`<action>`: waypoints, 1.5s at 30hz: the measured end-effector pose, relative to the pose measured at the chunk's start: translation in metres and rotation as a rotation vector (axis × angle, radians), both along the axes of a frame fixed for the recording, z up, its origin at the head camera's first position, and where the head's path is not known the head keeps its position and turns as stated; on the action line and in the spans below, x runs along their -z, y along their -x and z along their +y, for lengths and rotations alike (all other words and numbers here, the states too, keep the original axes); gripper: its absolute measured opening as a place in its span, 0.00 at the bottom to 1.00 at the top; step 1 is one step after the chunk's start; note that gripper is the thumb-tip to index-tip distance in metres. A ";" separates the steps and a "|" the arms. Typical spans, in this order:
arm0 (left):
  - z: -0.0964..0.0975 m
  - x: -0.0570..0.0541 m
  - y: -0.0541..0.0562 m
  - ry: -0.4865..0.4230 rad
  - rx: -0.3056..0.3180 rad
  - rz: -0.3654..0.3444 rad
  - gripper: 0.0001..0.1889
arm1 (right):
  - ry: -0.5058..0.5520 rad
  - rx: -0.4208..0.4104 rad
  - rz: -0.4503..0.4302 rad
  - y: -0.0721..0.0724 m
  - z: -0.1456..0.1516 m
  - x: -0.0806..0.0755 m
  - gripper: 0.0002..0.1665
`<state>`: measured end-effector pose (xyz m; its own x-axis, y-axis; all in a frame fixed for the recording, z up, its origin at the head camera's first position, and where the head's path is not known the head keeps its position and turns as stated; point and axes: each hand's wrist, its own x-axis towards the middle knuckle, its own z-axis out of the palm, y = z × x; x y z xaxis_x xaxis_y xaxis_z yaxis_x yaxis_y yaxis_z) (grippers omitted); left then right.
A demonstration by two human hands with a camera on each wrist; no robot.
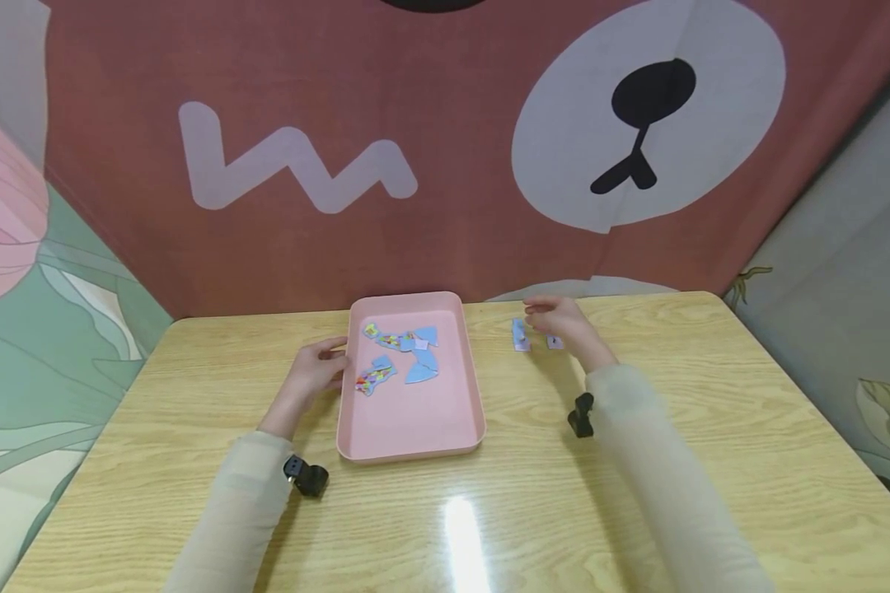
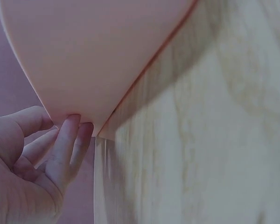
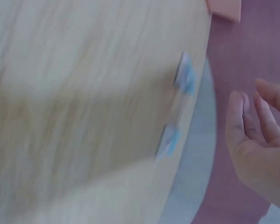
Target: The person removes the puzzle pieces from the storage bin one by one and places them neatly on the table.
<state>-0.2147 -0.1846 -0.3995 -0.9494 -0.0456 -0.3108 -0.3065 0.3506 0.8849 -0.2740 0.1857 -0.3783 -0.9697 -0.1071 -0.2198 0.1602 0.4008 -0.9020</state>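
My left hand [image 1: 316, 367] rests against the left side of a pink tray [image 1: 415, 436]. In the left wrist view, its fingertips [image 2: 71, 120] touch the tray's outer wall near the rim. Inside the tray lie several flat puzzle-like pieces [image 1: 423, 367], pale blue with multicoloured patches, some touching or overlapping. To the right of the tray, my right hand [image 1: 564, 323] hovers over the table with its fingers loosely bent and nothing visible between them. Near it lie a blue-and-lilac piece [image 1: 520, 336] and a smaller lilac piece [image 1: 555, 342], both also blurred in the right wrist view.
The wooden table [image 1: 549, 511] ends at a back edge close behind the tray and the loose pieces. A red cloth backdrop [image 1: 475, 247] with a bear's face hangs behind it. Small black devices [image 1: 307, 478] sit on both wrists.
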 end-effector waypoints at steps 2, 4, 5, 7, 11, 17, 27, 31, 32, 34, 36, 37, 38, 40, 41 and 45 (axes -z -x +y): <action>0.000 0.000 0.000 -0.001 0.002 0.004 0.28 | 0.002 -0.060 0.002 0.000 -0.010 -0.003 0.29; -0.001 0.001 0.001 0.000 -0.001 0.008 0.28 | -0.007 -0.113 0.011 -0.001 -0.021 -0.006 0.29; -0.001 0.001 0.001 -0.002 -0.004 0.009 0.28 | -0.006 -0.138 0.018 -0.002 -0.026 -0.007 0.29; -0.001 0.001 0.001 -0.003 -0.007 0.011 0.28 | 0.011 -0.170 0.024 -0.003 -0.038 -0.010 0.28; -0.001 0.001 0.002 0.013 -0.007 0.017 0.27 | 0.016 -0.206 0.036 -0.006 -0.064 -0.014 0.27; -0.001 0.001 0.002 0.021 -0.002 0.024 0.27 | -0.015 -0.260 0.055 -0.012 -0.094 -0.013 0.25; -0.002 0.001 0.002 0.028 -0.012 0.008 0.28 | -0.072 -0.363 0.111 -0.021 -0.125 -0.002 0.23; -0.003 0.001 0.003 0.037 -0.015 0.009 0.28 | -0.077 -0.395 0.091 -0.023 -0.134 0.001 0.24; -0.003 0.001 0.003 0.039 -0.014 0.010 0.28 | -0.084 -0.401 0.091 -0.023 -0.136 0.002 0.24; -0.003 0.001 0.003 0.044 -0.014 0.012 0.28 | -0.107 -0.398 0.084 -0.024 -0.140 0.004 0.24; -0.003 0.001 0.003 0.045 -0.011 0.011 0.28 | -0.126 -0.390 0.066 -0.025 -0.143 0.007 0.25; -0.003 0.001 0.003 0.045 -0.011 0.012 0.28 | -0.133 -0.384 0.053 -0.025 -0.144 0.009 0.25; -0.003 0.001 0.003 0.045 -0.010 0.013 0.28 | -0.140 -0.380 0.046 -0.025 -0.146 0.010 0.25; -0.003 0.001 0.003 0.046 -0.006 0.016 0.28 | -0.156 -0.372 0.031 -0.025 -0.148 0.013 0.25; -0.003 0.001 0.003 0.045 -0.005 0.018 0.28 | -0.160 -0.370 0.025 -0.025 -0.148 0.015 0.25; -0.004 0.001 0.003 0.045 -0.001 0.023 0.28 | -0.189 -0.371 0.023 -0.026 -0.149 0.020 0.27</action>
<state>-0.2177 -0.1882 -0.4006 -0.9561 -0.0595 -0.2869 -0.2869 0.3898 0.8751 -0.2481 0.0365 -0.3983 -0.8780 -0.4098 -0.2472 -0.0458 0.5861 -0.8090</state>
